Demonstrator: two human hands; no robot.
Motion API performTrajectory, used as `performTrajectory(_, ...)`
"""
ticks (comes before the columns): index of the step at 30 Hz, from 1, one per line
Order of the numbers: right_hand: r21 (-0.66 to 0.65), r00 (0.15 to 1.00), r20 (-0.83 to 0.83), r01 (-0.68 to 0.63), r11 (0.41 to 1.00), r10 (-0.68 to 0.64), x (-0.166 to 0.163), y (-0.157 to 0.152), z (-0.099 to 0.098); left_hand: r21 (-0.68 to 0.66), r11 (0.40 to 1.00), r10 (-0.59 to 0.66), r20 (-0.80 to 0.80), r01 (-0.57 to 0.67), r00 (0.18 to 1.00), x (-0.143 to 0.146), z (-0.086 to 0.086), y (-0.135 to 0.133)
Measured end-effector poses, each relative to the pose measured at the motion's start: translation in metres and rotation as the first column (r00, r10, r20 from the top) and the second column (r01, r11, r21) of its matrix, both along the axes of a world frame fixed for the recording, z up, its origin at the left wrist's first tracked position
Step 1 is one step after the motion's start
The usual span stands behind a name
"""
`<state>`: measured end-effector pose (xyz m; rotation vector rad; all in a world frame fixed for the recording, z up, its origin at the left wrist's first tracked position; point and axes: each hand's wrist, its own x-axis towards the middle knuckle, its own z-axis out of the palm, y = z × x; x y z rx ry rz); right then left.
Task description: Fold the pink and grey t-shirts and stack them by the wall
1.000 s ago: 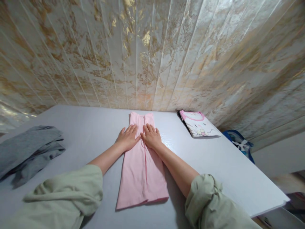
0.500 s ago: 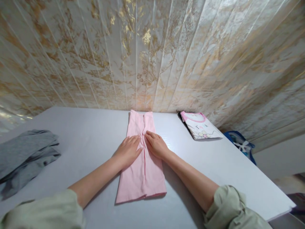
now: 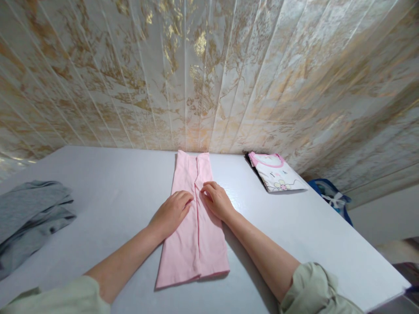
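Note:
A pink garment [image 3: 181,257], folded into a long panel with its two sides meeting along a middle seam, lies flat on the white table. My left hand [image 3: 173,211] rests over its left side, open, with fingers loosely bent near the seam. On the right side is my right hand [image 3: 218,200], also open, its fingers slightly curled and the tips by the seam. Neither hand grips the cloth. Small creases show between the fingertips.
A grey crumpled garment [image 3: 36,209] lies at the table's left. A folded white shirt with pink trim [image 3: 278,174] sits on something dark at the back right. Past the right edge of the white table [image 3: 327,253] is a blue bag [image 3: 334,200]. A patterned curtain [image 3: 196,78] hangs behind.
Both hands have gone from lying flat on the pink garment to more bent fingers, drawn slightly towards me. The garment keeps its folded shape.

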<state>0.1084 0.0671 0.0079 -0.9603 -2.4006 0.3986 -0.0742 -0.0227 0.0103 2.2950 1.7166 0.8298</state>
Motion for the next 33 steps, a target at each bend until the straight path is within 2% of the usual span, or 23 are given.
performTrajectory(3,-0.011,1.000,0.010,0.014,1.000,-0.014,-0.001,0.000,0.001,-0.028,1.000,0.005,0.038,-0.004,0.999,0.001,0.006,0.010)
performTrajectory(8,-0.002,0.997,0.045,0.067,0.998,-0.067,-0.003,0.000,0.002,-0.127,0.991,0.025,-0.021,-0.027,0.999,0.001,0.016,0.040)
performTrajectory(15,0.029,0.996,0.062,0.063,0.998,-0.065,-0.001,0.003,-0.003,-0.060,0.993,0.090,-0.179,-0.102,0.980,0.009,0.014,0.050)
performTrajectory(26,0.040,0.994,0.086,0.064,0.997,-0.067,-0.002,0.002,0.001,-0.237,0.966,0.080,-0.094,-0.101,0.992,0.007,0.017,0.069)
performTrajectory(33,0.058,0.988,0.110,0.107,0.993,-0.113,-0.001,0.002,-0.002,-0.244,0.967,0.068,-0.052,-0.078,0.996,0.005,0.017,0.070)
